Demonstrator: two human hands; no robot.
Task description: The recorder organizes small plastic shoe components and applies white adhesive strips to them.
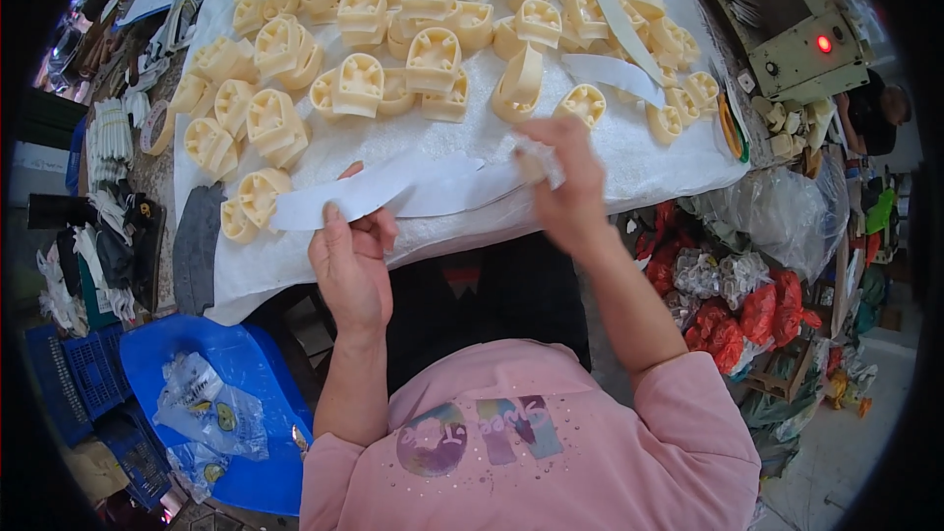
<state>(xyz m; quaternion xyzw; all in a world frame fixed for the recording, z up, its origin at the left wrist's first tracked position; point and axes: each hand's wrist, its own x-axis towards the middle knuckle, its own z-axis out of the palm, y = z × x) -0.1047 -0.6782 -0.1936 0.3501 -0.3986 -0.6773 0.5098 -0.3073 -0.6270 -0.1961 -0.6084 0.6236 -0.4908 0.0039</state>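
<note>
While both hands pinch it, the white strip [393, 192] spans from left hand [351, 261] to right hand [565, 187].

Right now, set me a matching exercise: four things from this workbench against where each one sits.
Things:
1. white strip
2. cream moulded parts
3. blue stool
4. red light

Places:
A. on the grey-green machine, upper right
B. lower left, holding clear bags
C. pinched between left hand and right hand
D. spread over the white cloth

Pairs: 1-C, 2-D, 3-B, 4-A
</note>
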